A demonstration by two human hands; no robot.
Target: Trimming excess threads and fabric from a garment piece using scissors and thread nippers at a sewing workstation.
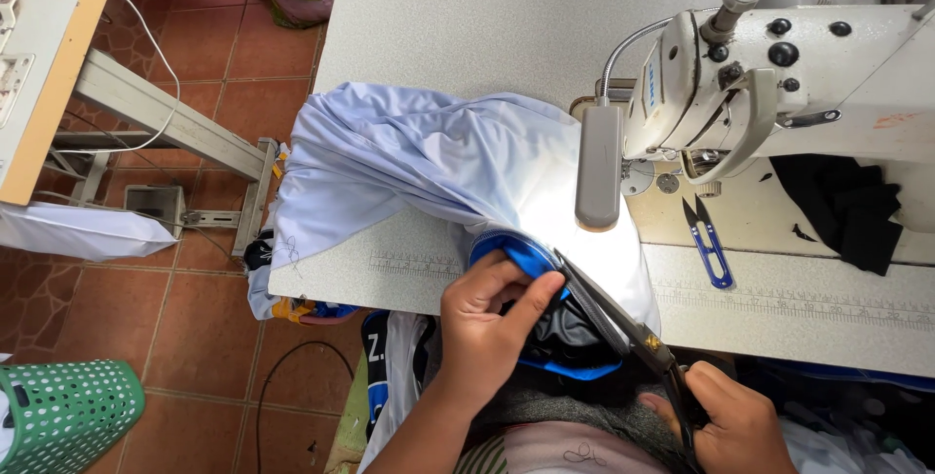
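Observation:
My left hand point(487, 323) pinches the blue and black collar piece point(570, 347) at the near edge of a pale blue garment point(409, 157). The garment lies bunched on the sewing table point(467, 16) in front of the machine. My right hand point(730, 425) grips the handles of large black scissors point(614, 313). Their blades point up and left, and they lie along the blue collar edge beside my left thumb. The collar hides part of the blades.
A white sewing machine point(799, 65) with a bright lamp arm point(596, 167) stands at the right. Small blue thread snips point(709, 240) and black cloth point(852, 206) lie on its bed. A green basket point(63, 416) and another table point(44, 55) are at the left.

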